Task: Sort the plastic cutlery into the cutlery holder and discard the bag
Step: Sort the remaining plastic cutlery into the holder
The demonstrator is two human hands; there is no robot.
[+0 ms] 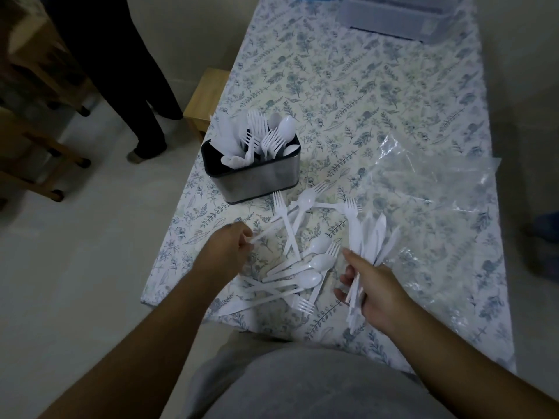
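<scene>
My right hand (pixel 376 293), at lower right of the frame, has its fingers curled round a fanned bundle of white plastic knives (pixel 373 237), blades pointing up toward the top of the frame. My left hand (pixel 233 244), left of centre, pinches the handle end of a single white plastic utensil (pixel 266 229); I cannot tell whether it is a fork or a knife. Between my hands a loose heap of white plastic forks and spoons (pixel 302 267) lies on the floral tablecloth (pixel 348 86). Just above the heap, left of centre, stands the metal cutlery holder (pixel 257 176), already stuffed with knives, forks and spoons standing upright. The clear plastic bag (pixel 432 189) lies flat at right of the frame, beside the heap. A translucent plastic container (pixel 402 16) sits at the top right. At upper left I see someone's dark trouser legs (pixel 121 71) on the floor beside a small wooden stool (pixel 205 98).
</scene>
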